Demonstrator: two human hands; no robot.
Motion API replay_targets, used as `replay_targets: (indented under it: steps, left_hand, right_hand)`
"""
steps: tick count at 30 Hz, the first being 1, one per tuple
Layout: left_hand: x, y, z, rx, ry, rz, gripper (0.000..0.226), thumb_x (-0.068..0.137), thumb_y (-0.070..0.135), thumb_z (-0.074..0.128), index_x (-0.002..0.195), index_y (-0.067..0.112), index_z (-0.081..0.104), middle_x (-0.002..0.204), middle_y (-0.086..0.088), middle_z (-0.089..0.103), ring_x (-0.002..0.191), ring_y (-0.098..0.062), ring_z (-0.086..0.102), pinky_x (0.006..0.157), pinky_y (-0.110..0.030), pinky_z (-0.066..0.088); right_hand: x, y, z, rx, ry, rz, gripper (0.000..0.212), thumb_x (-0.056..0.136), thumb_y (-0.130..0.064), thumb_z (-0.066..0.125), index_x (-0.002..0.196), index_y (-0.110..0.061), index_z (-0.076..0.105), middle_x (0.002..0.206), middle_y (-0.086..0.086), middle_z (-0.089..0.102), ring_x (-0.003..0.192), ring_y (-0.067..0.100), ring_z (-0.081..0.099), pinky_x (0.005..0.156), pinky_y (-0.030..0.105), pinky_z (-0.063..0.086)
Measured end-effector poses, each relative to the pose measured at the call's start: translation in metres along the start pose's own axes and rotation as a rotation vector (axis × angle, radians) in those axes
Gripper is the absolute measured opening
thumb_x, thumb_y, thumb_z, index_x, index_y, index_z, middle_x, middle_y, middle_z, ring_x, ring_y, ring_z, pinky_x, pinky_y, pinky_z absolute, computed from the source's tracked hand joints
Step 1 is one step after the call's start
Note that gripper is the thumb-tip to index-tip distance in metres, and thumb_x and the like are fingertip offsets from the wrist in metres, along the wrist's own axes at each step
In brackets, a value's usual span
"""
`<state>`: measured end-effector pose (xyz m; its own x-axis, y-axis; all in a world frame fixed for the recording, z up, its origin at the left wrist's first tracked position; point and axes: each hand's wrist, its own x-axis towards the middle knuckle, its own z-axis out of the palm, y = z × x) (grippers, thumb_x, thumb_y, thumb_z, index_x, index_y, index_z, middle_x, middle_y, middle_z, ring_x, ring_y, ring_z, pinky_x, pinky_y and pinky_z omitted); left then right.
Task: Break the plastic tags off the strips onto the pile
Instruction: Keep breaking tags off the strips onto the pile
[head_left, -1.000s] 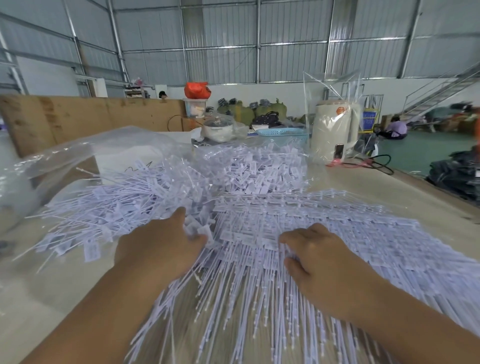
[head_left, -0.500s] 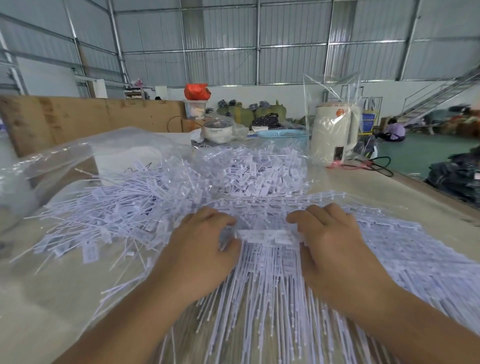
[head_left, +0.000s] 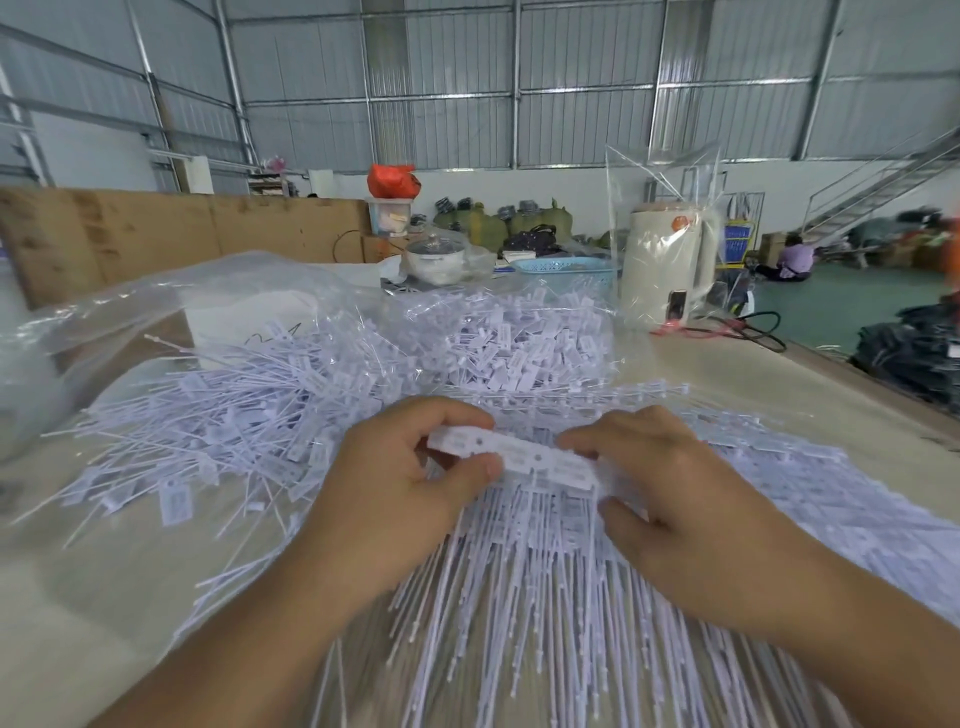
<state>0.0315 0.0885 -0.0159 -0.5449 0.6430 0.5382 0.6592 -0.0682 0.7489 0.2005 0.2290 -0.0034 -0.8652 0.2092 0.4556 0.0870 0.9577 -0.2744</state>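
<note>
left hand (head_left: 400, 499) pinches strip (head_left: 511, 457) end | right hand (head_left: 670, 499) fingers grip other end, braced to snap tags | pile (head_left: 249, 426) left, ready for drops

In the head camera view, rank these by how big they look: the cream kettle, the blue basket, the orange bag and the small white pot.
Largest to smallest, as they look:
1. cream kettle
2. blue basket
3. small white pot and orange bag: too alike to rank.
The bag sits farther back, so its true size is unsure.
</note>
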Motion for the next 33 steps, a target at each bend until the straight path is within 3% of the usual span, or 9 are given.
replay_targets:
  steps: [2, 5, 10, 16, 20, 24, 26, 29, 33]
  left_hand:
    - [-0.001, 0.002, 0.000, -0.011, -0.021, 0.008, 0.035, 0.076, 0.017, 0.081, 0.092, 0.045, 0.070, 0.085, 0.017, 0.070, 0.074, -0.004, 0.064, 0.064, -0.007, 0.045]
    - [-0.004, 0.006, 0.003, -0.068, -0.097, 0.018, 0.031, 0.075, 0.016, 0.082, 0.090, 0.042, 0.072, 0.082, 0.011, 0.071, 0.071, -0.011, 0.065, 0.065, -0.015, 0.050]
    - [-0.006, 0.012, 0.006, -0.276, -0.190, -0.024, 0.027, 0.061, 0.034, 0.083, 0.084, 0.034, 0.069, 0.072, 0.003, 0.065, 0.064, -0.010, 0.060, 0.060, -0.021, 0.051]
    - [-0.005, 0.012, 0.008, -0.269, -0.214, -0.104, 0.018, 0.079, 0.045, 0.064, 0.075, 0.027, 0.067, 0.069, 0.006, 0.059, 0.047, -0.016, 0.055, 0.056, -0.034, 0.046]
    - [-0.008, 0.015, 0.011, -0.223, -0.323, -0.133, 0.026, 0.089, 0.052, 0.060, 0.080, 0.030, 0.068, 0.059, -0.001, 0.064, 0.040, -0.017, 0.049, 0.045, -0.025, 0.040]
    - [-0.008, 0.021, 0.015, -0.284, -0.216, -0.159, 0.030, 0.088, 0.049, 0.057, 0.073, 0.025, 0.066, 0.054, 0.001, 0.061, 0.041, -0.017, 0.046, 0.043, -0.026, 0.037]
    - [-0.009, 0.024, 0.019, -0.344, -0.133, -0.179, 0.029, 0.083, 0.046, 0.054, 0.070, 0.024, 0.067, 0.053, 0.002, 0.059, 0.040, -0.016, 0.046, 0.041, -0.024, 0.037]
    - [-0.012, 0.028, 0.029, -0.462, -0.033, -0.227, 0.034, 0.092, 0.037, 0.054, 0.063, 0.024, 0.067, 0.053, -0.003, 0.056, 0.039, -0.016, 0.045, 0.040, -0.022, 0.036]
    - [-0.008, 0.022, 0.029, -0.717, 0.120, -0.451, 0.031, 0.099, 0.019, 0.050, 0.072, 0.013, 0.065, 0.056, -0.007, 0.057, 0.039, -0.014, 0.045, 0.038, -0.025, 0.038]
  right_hand:
    - [-0.002, 0.002, -0.002, 0.200, -0.079, 0.044, 0.037, 0.085, -0.014, 0.054, 0.110, -0.041, 0.061, 0.097, 0.000, 0.057, 0.090, 0.009, 0.048, 0.080, 0.020, 0.038]
    - [-0.003, -0.001, -0.001, 0.342, -0.055, 0.063, 0.024, 0.088, -0.043, 0.049, 0.107, -0.057, 0.055, 0.087, -0.010, 0.062, 0.072, 0.012, 0.060, 0.065, 0.029, 0.045]
    - [0.000, -0.003, 0.010, 0.219, -0.074, -0.024, 0.015, 0.095, -0.046, 0.054, 0.106, -0.036, 0.059, 0.080, -0.010, 0.057, 0.072, 0.010, 0.054, 0.066, 0.034, 0.047]
    - [0.001, -0.002, 0.008, 0.272, -0.093, 0.001, 0.026, 0.094, -0.044, 0.057, 0.096, -0.019, 0.064, 0.073, 0.003, 0.059, 0.061, 0.018, 0.053, 0.061, 0.044, 0.046]
    - [0.001, -0.004, 0.008, 0.213, -0.103, -0.022, 0.028, 0.094, -0.046, 0.055, 0.099, -0.021, 0.066, 0.077, 0.004, 0.063, 0.061, 0.016, 0.054, 0.062, 0.043, 0.047]
    - [-0.001, -0.008, 0.009, 0.181, 0.067, -0.008, 0.021, 0.093, -0.044, 0.058, 0.073, -0.037, 0.054, 0.056, -0.007, 0.047, 0.051, 0.012, 0.045, 0.050, 0.027, 0.033]
    - [0.000, -0.013, 0.009, 0.094, 0.123, -0.003, 0.020, 0.093, -0.047, 0.054, 0.076, -0.035, 0.056, 0.056, -0.010, 0.045, 0.052, 0.010, 0.044, 0.056, 0.019, 0.024]
    - [0.001, -0.020, 0.012, -0.064, 0.182, -0.010, 0.027, 0.092, -0.045, 0.047, 0.082, -0.024, 0.061, 0.059, -0.011, 0.045, 0.053, 0.008, 0.037, 0.060, 0.022, 0.025]
    - [0.001, -0.024, 0.007, -0.168, 0.442, -0.033, 0.025, 0.092, -0.028, 0.054, 0.070, -0.016, 0.050, 0.051, -0.010, 0.035, 0.044, 0.013, 0.031, 0.052, 0.026, 0.024]
